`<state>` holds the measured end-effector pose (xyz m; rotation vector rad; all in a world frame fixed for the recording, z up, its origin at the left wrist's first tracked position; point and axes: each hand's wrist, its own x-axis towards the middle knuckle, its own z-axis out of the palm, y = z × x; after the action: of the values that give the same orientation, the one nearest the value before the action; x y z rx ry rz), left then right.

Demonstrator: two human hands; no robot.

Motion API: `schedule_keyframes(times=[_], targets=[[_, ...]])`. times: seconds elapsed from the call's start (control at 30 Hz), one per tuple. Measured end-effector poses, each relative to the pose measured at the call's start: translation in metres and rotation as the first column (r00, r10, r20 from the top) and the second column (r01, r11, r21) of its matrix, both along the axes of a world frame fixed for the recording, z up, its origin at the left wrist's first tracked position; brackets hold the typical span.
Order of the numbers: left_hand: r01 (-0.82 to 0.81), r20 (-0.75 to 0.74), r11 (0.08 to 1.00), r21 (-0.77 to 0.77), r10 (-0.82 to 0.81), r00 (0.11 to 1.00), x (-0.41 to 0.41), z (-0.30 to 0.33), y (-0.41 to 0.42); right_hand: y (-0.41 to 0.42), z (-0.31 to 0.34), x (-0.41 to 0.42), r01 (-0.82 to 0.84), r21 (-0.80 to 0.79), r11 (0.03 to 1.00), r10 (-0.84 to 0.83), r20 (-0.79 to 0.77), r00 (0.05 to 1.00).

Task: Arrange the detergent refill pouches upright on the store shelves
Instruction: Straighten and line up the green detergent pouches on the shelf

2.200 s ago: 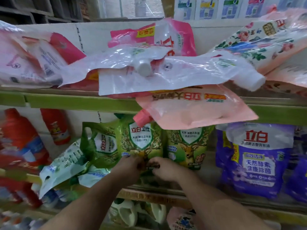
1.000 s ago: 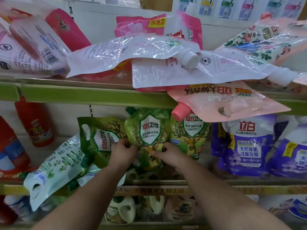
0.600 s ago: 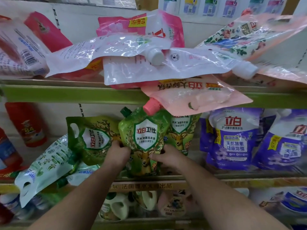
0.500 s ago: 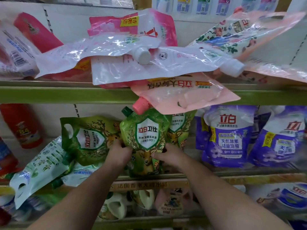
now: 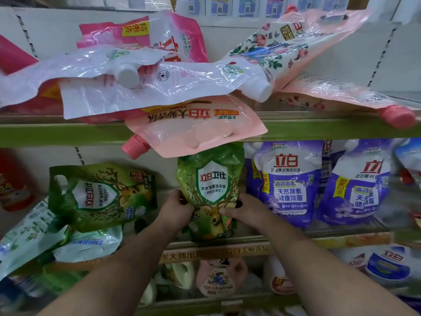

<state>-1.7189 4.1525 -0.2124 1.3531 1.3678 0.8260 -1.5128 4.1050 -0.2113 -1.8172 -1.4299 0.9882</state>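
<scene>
We are gripping the green deer pouch (image 5: 210, 190) from both sides, our left hand (image 5: 176, 209) curling round its left edge and our right hand (image 5: 242, 209) curling round its right edge, and it is standing upright on the middle shelf (image 5: 341, 239) just beside the purple pouches (image 5: 288, 181). A second green pouch (image 5: 102, 195) is lying tilted to the left, while pink and white pouches (image 5: 159, 87) are sprawling flat across the upper shelf (image 5: 57, 133), one pink pouch (image 5: 193, 131) hanging over its edge.
</scene>
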Motion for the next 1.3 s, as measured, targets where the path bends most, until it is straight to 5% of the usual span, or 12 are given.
schedule_keyframes(times=[0.27,0.43,0.7,0.97,1.3], targets=[[0.025,-0.050,1.000,0.008,-0.024,0.998,-0.007,-0.002,-0.010,0.002,-0.005,0.005,-0.061,-0.015,0.998,0.061,-0.022,0.998],[0.272,-0.244,0.958,-0.092,-0.287,0.926,-0.009,-0.005,-0.023,0.004,-0.015,0.006,-0.057,0.000,0.998,0.057,0.009,0.998],[-0.084,-0.224,0.994,0.076,0.099,0.969,-0.004,-0.026,-0.021,-0.002,-0.016,0.023,-0.118,-0.078,0.990,0.113,-0.069,0.991],[-0.157,-0.264,0.982,0.104,0.179,0.948,-0.002,-0.028,-0.026,0.001,-0.021,0.020,-0.115,0.035,0.993,0.115,0.006,0.993],[-0.159,-0.281,0.983,0.097,0.180,0.943,-0.040,-0.019,-0.036,-0.005,-0.017,0.013,-0.085,-0.042,0.995,0.083,-0.048,0.995]])
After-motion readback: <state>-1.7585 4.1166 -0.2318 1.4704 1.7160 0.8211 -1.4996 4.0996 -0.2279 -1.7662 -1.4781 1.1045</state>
